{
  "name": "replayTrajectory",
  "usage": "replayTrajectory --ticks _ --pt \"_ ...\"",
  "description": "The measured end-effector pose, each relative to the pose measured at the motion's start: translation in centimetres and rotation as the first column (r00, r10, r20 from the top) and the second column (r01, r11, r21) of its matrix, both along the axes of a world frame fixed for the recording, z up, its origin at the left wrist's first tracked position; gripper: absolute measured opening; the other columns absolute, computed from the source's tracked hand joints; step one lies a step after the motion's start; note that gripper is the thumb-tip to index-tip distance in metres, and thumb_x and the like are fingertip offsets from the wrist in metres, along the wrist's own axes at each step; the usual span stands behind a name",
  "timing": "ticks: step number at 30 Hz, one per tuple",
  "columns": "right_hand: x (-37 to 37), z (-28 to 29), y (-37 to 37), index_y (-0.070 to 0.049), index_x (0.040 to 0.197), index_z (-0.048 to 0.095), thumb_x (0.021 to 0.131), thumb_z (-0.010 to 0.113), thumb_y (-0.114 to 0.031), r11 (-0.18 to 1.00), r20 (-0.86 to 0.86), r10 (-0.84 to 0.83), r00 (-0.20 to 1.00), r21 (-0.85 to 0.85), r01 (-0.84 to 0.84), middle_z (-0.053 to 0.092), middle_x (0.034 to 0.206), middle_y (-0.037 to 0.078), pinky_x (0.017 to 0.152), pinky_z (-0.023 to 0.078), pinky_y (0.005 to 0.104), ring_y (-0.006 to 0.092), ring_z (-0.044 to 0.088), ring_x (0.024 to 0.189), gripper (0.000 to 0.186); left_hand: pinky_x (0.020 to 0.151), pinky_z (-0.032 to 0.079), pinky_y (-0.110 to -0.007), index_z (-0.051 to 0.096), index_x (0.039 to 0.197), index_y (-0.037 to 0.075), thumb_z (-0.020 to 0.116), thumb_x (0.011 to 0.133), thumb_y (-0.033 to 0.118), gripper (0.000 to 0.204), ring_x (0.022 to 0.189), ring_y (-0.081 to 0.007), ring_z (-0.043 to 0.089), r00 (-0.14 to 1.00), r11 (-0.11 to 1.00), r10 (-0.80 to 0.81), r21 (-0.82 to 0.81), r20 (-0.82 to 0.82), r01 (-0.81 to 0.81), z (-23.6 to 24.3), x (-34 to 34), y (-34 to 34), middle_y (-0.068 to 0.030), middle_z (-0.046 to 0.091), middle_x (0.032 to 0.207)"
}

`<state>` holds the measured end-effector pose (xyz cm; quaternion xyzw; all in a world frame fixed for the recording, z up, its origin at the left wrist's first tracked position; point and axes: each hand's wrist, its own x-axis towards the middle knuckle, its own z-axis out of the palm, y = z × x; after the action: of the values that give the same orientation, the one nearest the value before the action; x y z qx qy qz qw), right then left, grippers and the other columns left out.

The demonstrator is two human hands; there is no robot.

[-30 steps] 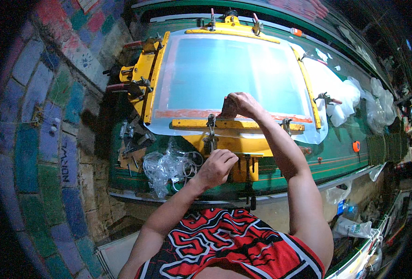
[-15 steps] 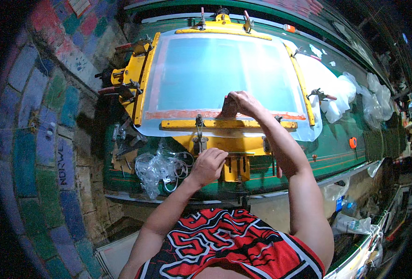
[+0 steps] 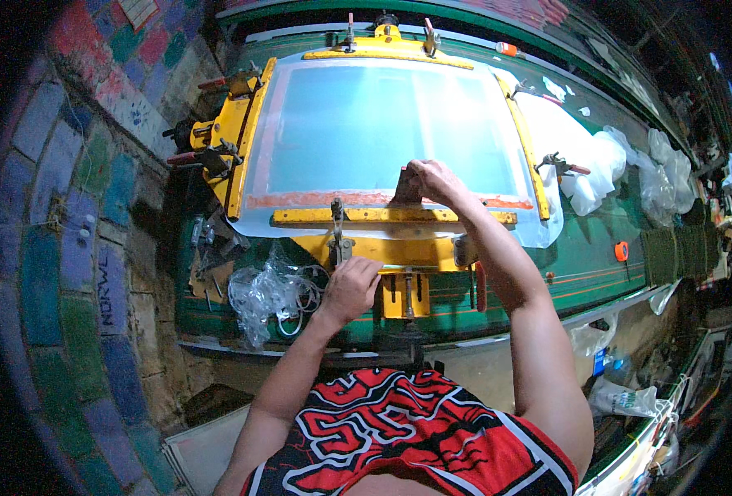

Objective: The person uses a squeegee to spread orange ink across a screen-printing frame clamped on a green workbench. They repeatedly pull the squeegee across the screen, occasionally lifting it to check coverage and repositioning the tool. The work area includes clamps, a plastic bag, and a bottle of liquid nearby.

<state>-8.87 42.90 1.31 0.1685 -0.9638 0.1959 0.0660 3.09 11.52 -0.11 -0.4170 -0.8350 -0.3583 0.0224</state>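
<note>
"Green tabletop (image 3: 585, 248) across the scene, painted brickwork (image 3: 43, 289) at left. Right hand?"

"Right hand (image 3: 433, 182) has fingers closed on a dark, flat piece (image 3: 405, 188), held at the orange-red smeared strip (image 3: 300, 201) along the near edge of a pale-blue translucent sheet (image 3: 349, 124)."

"Left?"

"Left hand (image 3: 354, 285): fingers curled, at the front edge of a yellow metal bracket (image 3: 415, 252). Can't tell if it's gripping."

"Around those?"

"Long yellow metal bar (image 3: 399, 217) on the near side of the strip; similar yellow side bar (image 3: 252, 138) down the sheet's left. Crumpled clear plastic (image 3: 258, 293) left of the left hand."

"Further out?"

"Crumpled white plastic (image 3: 597, 178) right of the sheet, small orange item (image 3: 621, 250) nearer the person."
</note>
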Motion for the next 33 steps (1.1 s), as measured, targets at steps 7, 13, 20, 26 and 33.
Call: replayTrajectory --ticks 7,13,20,26,33 --pt "-0.6 -0.1 2.1 -0.002 0.105 0.062 0.084 0.071 -0.011 0.999 0.154 -0.049 0.987 0.020 0.047 0.069 0.093 0.024 0.075 0.054 0.0500 0.0449 0.067 0.093 0.024 0.092 0.052 -0.048 0.068 0.108 0.001 0.069 0.087 0.008 0.023 0.101 -0.0366 0.066 0.999 0.999 0.036 0.005 0.003 -0.036 0.1 0.1 0.1 -0.0174 0.070 0.104" --pt "-1.1 0.9 2.9 -0.001 0.100 0.065 0.084 0.074 -0.014 0.997 0.121 -0.055 0.991 0.058 0.049 0.069 0.089 0.025 0.074 0.054 0.0510 0.0442 0.068 0.088 0.023 0.088 0.052 -0.045 0.068 0.106 -0.001 0.066 0.089 0.010 0.020 0.100 -0.0341 0.066 0.999 0.999 0.042 0.005 -0.005 -0.042 0.1 0.0 0.1 -0.0164 0.070 0.101" --pt "-0.4 2.2 4.1 -0.002 0.107 0.067 0.082 0.075 -0.013 0.993 0.252 -0.060 0.966 0.110 0.033 0.070 0.090 0.024 0.077 0.055 0.0504 0.0427 0.069 0.090 0.028 0.088 0.051 -0.045 0.068 0.101 0.000 0.066 0.088 0.009 0.016 0.097 -0.0343 0.065 0.998 0.998 0.059 -0.032 -0.032 -0.060 0.1 0.1 0.3 -0.0160 0.070 0.098" --pt "-0.3 2.3 4.8 -0.003 0.108 0.068 0.082 0.074 -0.011 0.998 0.236 0.027 0.971 0.057 -0.041 0.071 0.090 0.023 0.075 0.056 0.0504 0.0436 0.070 0.086 0.028 0.089 0.052 -0.045 0.069 0.101 0.000 0.067 0.087 0.009 0.016 0.096 -0.0346 0.066 0.995 0.995 0.086 -0.050 -0.043 -0.088 -0.1 0.1 0.4 -0.0161 0.070 0.098" --pt "-0.2 1.8 5.4 -0.003 0.103 0.068 0.083 0.073 -0.014 0.993 0.182 0.051 0.982 0.098 -0.069 0.070 0.085 0.024 0.072 0.056 0.0508 0.0445 0.069 0.082 0.023 0.089 0.053 -0.046 0.069 0.102 0.001 0.069 0.086 0.007 0.017 0.098 -0.0351 0.066 0.993 0.991 0.107 -0.070 -0.056 -0.111 0.0 0.2 0.5 -0.0161 0.071 0.099"
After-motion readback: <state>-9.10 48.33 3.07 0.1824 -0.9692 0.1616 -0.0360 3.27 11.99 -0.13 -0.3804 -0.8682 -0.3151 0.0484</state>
